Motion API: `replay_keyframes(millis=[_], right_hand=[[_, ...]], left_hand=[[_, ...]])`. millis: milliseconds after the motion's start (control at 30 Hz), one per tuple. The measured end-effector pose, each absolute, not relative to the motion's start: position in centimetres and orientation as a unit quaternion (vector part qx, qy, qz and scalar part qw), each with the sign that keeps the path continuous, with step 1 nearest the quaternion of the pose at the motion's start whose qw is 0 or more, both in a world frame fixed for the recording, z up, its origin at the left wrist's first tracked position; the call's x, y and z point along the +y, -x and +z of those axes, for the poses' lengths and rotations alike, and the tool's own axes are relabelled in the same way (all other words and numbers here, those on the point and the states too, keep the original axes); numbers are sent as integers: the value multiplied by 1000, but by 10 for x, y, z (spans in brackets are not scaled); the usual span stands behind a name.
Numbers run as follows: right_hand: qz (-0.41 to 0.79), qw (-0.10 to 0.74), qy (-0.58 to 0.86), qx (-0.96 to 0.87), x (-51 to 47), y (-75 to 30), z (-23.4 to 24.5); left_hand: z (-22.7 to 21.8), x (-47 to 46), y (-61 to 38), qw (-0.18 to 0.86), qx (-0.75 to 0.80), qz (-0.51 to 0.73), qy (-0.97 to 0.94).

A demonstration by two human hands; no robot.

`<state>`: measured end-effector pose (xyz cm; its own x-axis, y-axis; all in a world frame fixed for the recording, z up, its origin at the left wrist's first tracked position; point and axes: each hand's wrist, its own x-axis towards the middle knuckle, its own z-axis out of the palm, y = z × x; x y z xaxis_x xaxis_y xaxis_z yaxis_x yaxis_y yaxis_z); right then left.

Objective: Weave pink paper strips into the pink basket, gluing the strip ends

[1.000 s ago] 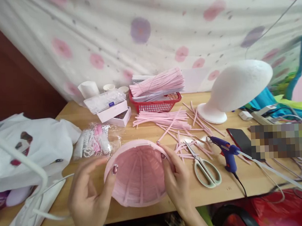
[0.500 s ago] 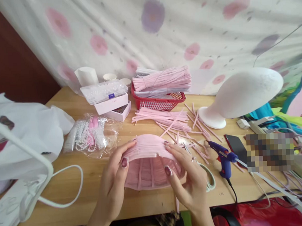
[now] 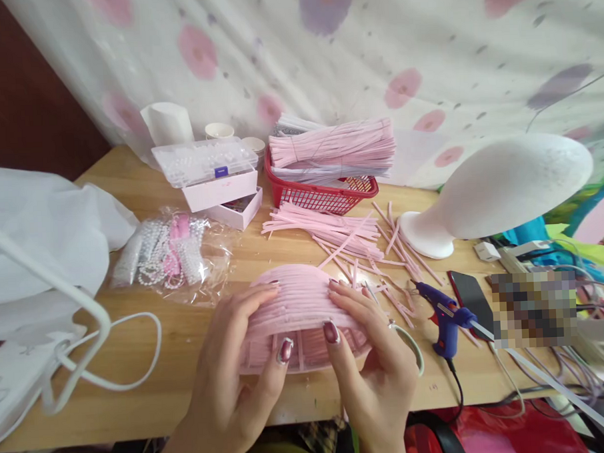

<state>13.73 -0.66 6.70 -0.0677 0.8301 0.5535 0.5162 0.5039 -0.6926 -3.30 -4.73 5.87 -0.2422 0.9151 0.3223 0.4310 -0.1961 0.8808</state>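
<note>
A pink dome-shaped shell, like a cap made of rows of pipe cleaners, is tilted with its hollow side toward me. My left hand grips its left side, fingers over the ribbed top and thumb at the near rim. On the opposite side my right hand holds it the same way, its thumb on the edge. Ribs show inside the hollow. Just past the shell lie loose pink pipe cleaners. Scissors with pale green handles are partly hidden behind my right hand.
A blue glue gun lies on the right by a phone. Behind them stands a white foam head. A red basket of pipe cleaner bundles is at the back. Bagged bead strings and small boxes are on the left.
The shell has tipped so more of its ribbed top and less of its hollow shows. My left thumb has moved right along the rim. The camera view has shifted slightly.
</note>
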Motion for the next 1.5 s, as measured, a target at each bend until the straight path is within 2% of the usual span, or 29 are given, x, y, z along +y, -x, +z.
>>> replay_keyframes(millis=[267,567,833,1500], right_hand=[[163,496,466,-714,-7,-139,66],[125,506,405,-751,-2,-143,54],[130,516,416,-737,-1,-145,51],[119,523,411,-737,5,-143,50]], left_hand=[[61,-44,39,200,600,492,-599],[64,-33,41,103,589,480,-642],[65,-38,40,141,600,508,-602],[54,-34,38,76,620,521,-582]])
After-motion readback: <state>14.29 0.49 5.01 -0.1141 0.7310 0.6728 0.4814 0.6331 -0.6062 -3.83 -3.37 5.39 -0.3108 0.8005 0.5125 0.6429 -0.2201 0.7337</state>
